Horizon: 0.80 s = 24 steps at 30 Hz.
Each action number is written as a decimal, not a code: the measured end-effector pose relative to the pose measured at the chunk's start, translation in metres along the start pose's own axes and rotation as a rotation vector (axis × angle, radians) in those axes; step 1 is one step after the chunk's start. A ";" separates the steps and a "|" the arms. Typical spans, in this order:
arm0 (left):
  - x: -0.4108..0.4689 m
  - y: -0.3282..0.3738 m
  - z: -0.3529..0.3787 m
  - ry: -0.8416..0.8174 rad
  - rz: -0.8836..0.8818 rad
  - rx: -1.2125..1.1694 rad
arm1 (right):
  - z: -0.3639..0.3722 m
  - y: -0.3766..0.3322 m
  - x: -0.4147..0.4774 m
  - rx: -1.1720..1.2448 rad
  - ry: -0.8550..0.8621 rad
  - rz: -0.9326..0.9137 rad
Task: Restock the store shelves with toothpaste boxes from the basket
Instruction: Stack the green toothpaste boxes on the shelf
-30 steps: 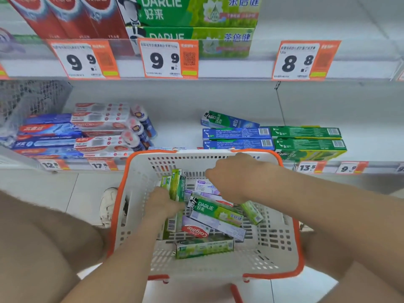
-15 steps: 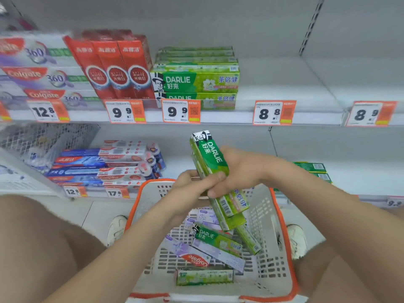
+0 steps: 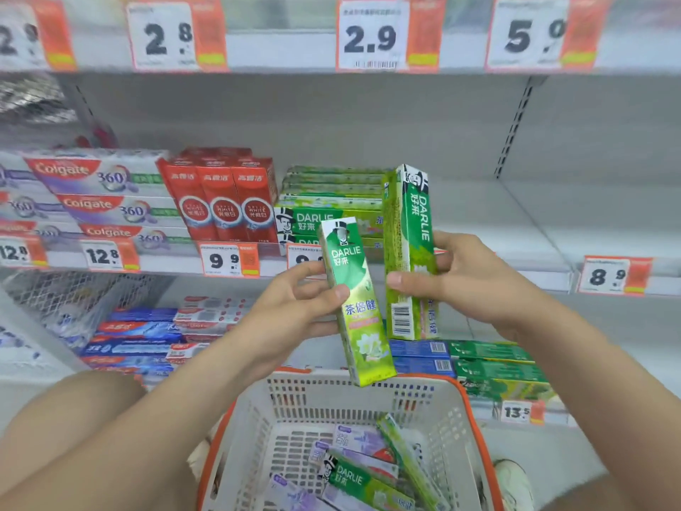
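Observation:
My left hand grips one green Darlie toothpaste box, held upright above the basket. My right hand grips another green Darlie box, also upright, a little higher and to the right; it may be more than one box held together. The white basket with an orange rim sits below between my knees and holds several more boxes, green Darlie and purple-white ones. A stack of matching green Darlie boxes lies on the middle shelf right behind my hands.
Red boxes and Colgate 360 boxes stand left of the Darlie stack. The middle shelf to the right is bare. Blue and green boxes lie on the lower shelf. Orange price tags line the shelf edges.
The boxes were lifted out of the basket together; now my hands have drawn apart, each with its own box, and risen to the level of the middle shelf. My view tilted up.

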<state>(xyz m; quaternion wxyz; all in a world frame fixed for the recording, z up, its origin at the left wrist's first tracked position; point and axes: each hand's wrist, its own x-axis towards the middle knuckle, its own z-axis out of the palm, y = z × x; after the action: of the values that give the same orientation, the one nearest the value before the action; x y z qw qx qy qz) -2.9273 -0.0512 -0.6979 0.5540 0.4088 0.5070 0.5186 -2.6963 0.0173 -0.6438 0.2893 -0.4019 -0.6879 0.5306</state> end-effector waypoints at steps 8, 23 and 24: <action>0.014 0.013 0.011 0.094 0.126 -0.065 | 0.027 0.005 0.011 -0.023 0.156 -0.036; 0.012 0.011 0.002 0.035 0.006 -0.009 | 0.060 0.012 0.009 -0.014 0.120 -0.058; 0.012 0.012 0.002 0.012 -0.021 -0.023 | 0.058 0.012 0.010 0.019 0.109 -0.020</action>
<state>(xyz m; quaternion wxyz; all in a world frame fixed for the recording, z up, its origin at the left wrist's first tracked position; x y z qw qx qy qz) -2.9281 -0.0379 -0.6874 0.5609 0.3939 0.5087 0.5210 -2.7461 -0.0020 -0.6718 0.3355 -0.4204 -0.6703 0.5113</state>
